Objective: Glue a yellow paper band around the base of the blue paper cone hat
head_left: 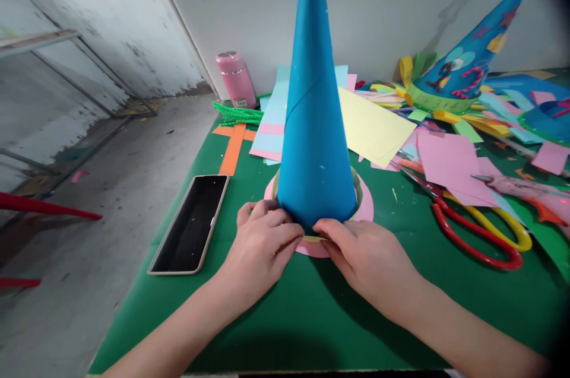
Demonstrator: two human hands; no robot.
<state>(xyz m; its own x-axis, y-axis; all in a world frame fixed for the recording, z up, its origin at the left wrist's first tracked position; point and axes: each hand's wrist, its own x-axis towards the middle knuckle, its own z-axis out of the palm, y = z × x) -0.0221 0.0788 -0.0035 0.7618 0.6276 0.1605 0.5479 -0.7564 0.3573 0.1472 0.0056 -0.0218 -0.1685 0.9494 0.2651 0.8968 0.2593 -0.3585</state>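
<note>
A tall blue paper cone [315,129] stands upright on the green table, its tip at the top edge of the view. Around its foot runs a pale yellow-green paper band [314,238], and beneath lies a round pink paper brim [366,200]. At the cone's front left, my left hand [262,238] pinches the band between thumb and fingers. My right hand [367,253] does the same at the front right, thumb and forefinger on the band. Both sets of fingertips sit close together, a small gap between them.
A phone [190,226] lies left, near the table's edge. Behind stand a pink bottle [237,81] and green pipe cleaners [238,114]. Red and yellow scissors [474,235], pink paper [449,164] and a glue gun [529,188] lie right; a decorated cone hat [467,63] stands behind them.
</note>
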